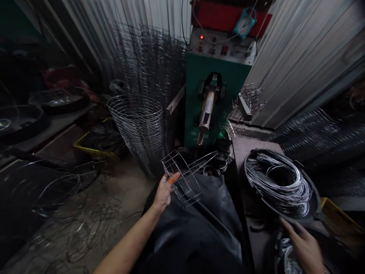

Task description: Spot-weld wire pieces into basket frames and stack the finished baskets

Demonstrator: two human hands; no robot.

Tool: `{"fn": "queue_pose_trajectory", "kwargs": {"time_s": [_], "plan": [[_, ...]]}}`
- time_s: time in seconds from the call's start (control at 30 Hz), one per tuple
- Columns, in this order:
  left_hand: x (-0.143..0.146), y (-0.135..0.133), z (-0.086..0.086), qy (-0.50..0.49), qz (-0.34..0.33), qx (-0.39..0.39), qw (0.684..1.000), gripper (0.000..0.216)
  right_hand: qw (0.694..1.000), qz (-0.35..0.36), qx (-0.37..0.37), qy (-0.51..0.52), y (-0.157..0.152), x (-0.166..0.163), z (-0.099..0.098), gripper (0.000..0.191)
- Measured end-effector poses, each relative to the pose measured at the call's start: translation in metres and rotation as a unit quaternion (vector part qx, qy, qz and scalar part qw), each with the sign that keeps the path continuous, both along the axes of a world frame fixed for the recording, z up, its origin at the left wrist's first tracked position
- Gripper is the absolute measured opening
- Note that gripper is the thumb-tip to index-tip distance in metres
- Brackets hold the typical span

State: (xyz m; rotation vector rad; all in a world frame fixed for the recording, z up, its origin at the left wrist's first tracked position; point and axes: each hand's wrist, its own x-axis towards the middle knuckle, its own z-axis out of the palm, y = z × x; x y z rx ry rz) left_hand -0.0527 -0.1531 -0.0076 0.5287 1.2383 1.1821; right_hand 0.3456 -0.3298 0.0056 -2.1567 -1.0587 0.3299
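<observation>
My left hand [164,192] raised, fingers closed on the edge of a welded wire frame [182,179] above my lap, my right hand [305,247] low and open, fingertips against the rim of a black tub [247,171] of coiled steel wire [285,186]

Wire-coil tray [258,192] blocks the right hand [305,249].
</observation>
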Motion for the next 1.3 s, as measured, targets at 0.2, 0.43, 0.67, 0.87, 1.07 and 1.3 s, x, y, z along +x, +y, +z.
{"fn": "queue_pose_trajectory", "kwargs": {"time_s": [0.2,0.43,0.67,0.87,1.07,1.3], "plan": [[-0.001,-0.014,-0.009,-0.027,0.016,-0.006,0.999,0.045,0.964,0.206,0.0,0.166,0.092,-0.12,-0.052,0.044],[-0.018,-0.022,-0.023,-0.08,0.046,-0.008,0.996,0.049,0.93,0.347,-0.114,0.024,0.089,-0.098,-0.066,0.035],[-0.008,-0.022,-0.017,-0.071,0.046,-0.011,0.996,0.052,0.93,0.305,-0.018,0.203,0.178,-0.149,0.015,0.033],[-0.01,-0.023,-0.016,-0.066,0.055,-0.021,0.996,0.044,0.884,0.309,0.025,0.349,0.227,-0.191,0.02,0.039],[-0.015,-0.018,-0.023,-0.068,0.055,-0.021,0.996,0.048,0.859,0.294,0.065,0.414,0.235,-0.202,0.001,0.04],[-0.013,-0.016,-0.029,-0.088,0.054,-0.04,0.994,0.05,0.839,0.262,0.111,0.464,0.247,-0.209,-0.014,0.038]]}}
